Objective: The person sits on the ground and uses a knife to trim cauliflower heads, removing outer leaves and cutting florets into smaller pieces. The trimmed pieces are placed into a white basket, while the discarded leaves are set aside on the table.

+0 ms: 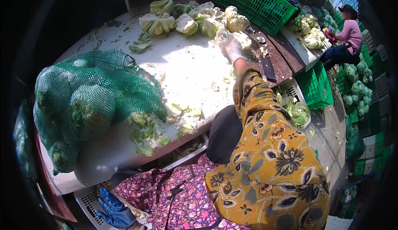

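My right hand (232, 49), in a white glove, reaches across the sunlit white tabletop (186, 71) to a cauliflower head (220, 36) at the edge of a row of trimmed heads. Glare hides whether its fingers grip the head. At the lower left, my left hand (115, 210) wears a blue rubber glove. Its fingers are spread and hold nothing, over a white slotted crate (88, 203). A green mesh sack (96, 96) with cauliflowers inside lies on the left of the table. Loose leaf trimmings (146, 133) lie along the near edge.
A knife (268, 68) with a dark blade lies on brown boards to the right. A green crate (258, 4) stands behind the cauliflowers. Leaves fill a white basket (295, 108) beside another green crate (315, 87). A person (348, 37) sits farther right near more cauliflowers.
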`<state>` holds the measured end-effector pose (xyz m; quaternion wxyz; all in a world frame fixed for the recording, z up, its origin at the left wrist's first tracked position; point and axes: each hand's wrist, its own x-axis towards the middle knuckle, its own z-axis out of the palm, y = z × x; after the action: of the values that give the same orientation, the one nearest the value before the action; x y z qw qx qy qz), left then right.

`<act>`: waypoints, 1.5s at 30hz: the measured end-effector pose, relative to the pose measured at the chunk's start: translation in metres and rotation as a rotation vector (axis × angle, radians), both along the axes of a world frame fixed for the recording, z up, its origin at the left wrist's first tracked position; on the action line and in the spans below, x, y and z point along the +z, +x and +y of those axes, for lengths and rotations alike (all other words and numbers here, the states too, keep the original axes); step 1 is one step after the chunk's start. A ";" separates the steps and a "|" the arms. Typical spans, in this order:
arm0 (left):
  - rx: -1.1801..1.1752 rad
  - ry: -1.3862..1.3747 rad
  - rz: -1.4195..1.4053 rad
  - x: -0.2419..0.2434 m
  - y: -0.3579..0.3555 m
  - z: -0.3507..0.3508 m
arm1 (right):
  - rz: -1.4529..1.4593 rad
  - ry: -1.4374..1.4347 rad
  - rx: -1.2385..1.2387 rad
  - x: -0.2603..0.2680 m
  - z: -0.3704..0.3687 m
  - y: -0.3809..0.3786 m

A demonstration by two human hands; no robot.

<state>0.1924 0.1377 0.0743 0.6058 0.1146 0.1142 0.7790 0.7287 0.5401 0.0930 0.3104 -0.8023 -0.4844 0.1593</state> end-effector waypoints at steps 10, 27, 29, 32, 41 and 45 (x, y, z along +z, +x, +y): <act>-0.222 -0.005 0.119 0.014 0.085 0.070 | 0.064 -0.118 0.298 -0.067 0.072 0.110; 0.045 -0.186 1.909 -0.045 0.160 0.163 | 0.726 -0.607 0.904 -0.059 -0.098 -0.175; 0.011 -0.124 2.100 -0.054 0.155 0.170 | 0.769 -0.611 0.990 -0.060 -0.104 -0.172; -0.091 -0.147 2.006 -0.057 0.154 0.183 | 0.805 -0.630 0.930 -0.068 -0.108 -0.168; -0.044 -0.118 2.264 -0.039 0.161 0.193 | 0.687 -0.549 0.975 -0.080 -0.112 -0.172; 0.163 -0.262 1.261 -0.026 0.132 0.166 | 0.659 -0.562 0.923 -0.062 -0.113 -0.174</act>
<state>0.3248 0.3041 0.0482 0.3701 0.4662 0.5504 0.5854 0.5544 0.4269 0.0306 0.1198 -0.4704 -0.5992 0.6367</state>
